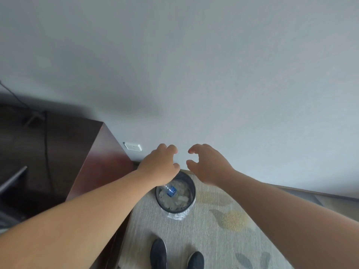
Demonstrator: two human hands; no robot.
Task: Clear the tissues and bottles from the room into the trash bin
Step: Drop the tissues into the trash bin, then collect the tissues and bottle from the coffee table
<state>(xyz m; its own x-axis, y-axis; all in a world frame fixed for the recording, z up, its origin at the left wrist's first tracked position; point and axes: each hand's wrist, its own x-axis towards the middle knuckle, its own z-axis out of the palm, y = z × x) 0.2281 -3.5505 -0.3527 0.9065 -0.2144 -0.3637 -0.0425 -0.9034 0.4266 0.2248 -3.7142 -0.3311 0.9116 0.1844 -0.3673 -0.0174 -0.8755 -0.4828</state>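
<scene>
Our left hand (161, 165) and right hand (208, 166) hung loosely curled and empty above the trash bin (192, 183). A bottle (172, 191) lay inside on what looked like tissues (181, 199). We judged this load done; the rest of the room was out of view.

Bottle (171, 191): only blue label and short stretch of clear body show. Its upper end is hidden under wrist of left hand (161, 164), at 10 o'clock of trash bin (192, 188) opening.
Bin rim at 11 o'clock covered by same wrist.
Pale mass (182, 199) inside bin blurred: tissue or liner, cannot tell.
Left palm faces down, unseen.
Left shoe (158, 253), right shoe (195, 260): cut by bottom edge, 6 o'clock.
Wall plate (132, 146) too small: socket or switch undetermined.
Grey bar (13, 179), 9 o'clock: blurred, cut by left edge, unidentified.
</scene>
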